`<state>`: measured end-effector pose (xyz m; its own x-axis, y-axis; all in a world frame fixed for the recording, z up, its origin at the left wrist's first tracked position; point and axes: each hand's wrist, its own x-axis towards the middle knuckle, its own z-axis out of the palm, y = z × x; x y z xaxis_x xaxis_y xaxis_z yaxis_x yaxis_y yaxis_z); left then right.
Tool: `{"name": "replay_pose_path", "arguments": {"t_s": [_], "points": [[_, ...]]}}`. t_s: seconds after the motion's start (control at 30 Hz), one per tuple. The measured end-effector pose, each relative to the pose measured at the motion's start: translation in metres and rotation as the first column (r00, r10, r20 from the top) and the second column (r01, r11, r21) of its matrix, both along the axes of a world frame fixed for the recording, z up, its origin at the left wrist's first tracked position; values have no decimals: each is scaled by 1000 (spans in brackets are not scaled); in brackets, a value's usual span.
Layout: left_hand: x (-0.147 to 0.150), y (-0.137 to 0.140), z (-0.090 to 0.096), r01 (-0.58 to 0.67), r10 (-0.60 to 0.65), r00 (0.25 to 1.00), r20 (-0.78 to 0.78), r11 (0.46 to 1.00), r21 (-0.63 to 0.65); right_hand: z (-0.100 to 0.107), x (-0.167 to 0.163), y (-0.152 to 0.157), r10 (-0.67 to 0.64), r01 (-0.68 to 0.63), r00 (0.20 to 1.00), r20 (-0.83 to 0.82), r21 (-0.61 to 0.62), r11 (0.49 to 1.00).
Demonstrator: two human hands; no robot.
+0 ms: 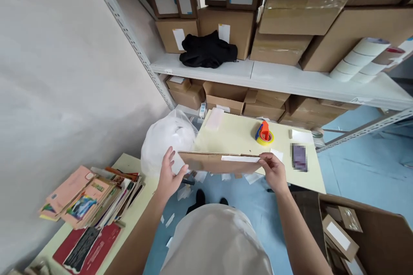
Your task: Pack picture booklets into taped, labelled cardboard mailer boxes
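Evidently the brown cardboard piece (206,163) is up in the air, edge towards the wearer, at the near edge of a pale yellow tabletop (232,135). The right hand (273,169) pinches its three o'clock end; the left hand (171,174) is at the nine o'clock end, fingers spread and thumb curled in, though whether it grips I cannot tell. Taking the cardboard as the dial's centre, an orange tape dispenser (264,134) stands at two o'clock on that surface, with a blurred-out dark item (300,157) at three. A white plastic bag (169,139) bulges at ten. At twelve rises a metal shelf (274,74) of cartons, black cloth (208,49) lying on it. Books (93,200) pile up on another table towards eight, beside a pale wall (64,73); a large open carton (383,227) holds small boxes at four. Paper scraps (170,220) litter the blue floor (342,159).
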<state>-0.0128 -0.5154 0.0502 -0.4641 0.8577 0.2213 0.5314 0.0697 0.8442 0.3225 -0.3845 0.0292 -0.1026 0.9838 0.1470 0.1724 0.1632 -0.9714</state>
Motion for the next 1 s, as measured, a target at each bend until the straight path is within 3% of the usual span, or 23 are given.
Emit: {"name": "replay_pose_path", "arguments": {"t_s": [0.07,0.13,0.27,0.37,0.57,0.77,1.0], "points": [[7,25,9,71,-57,968,-246,996,45,-6,1,7,-51,51,999,16,19,999],[13,51,14,191,-155,880,-448,981,37,-11,-3,14,-92,92,996,22,-3,996],[16,100,10,307,-286,720,-633,948,-81,-10,-15,30,-142,143,990,18,-55,988],[10,133,1,324,-309,682,-663,940,-104,1,-24,42,-179,180,983,29,-23,983],[-5,186,-11,375,-294,717,-632,927,-6,16,-35,58,-257,255,964,69,38,966],[-11,219,-26,461,-380,670,-638,886,-44,7,-40,63,-329,329,939,102,18,944],[-10,238,-52,503,-410,673,-616,864,-25,-13,-41,82,-351,356,930,106,-22,934]]}}
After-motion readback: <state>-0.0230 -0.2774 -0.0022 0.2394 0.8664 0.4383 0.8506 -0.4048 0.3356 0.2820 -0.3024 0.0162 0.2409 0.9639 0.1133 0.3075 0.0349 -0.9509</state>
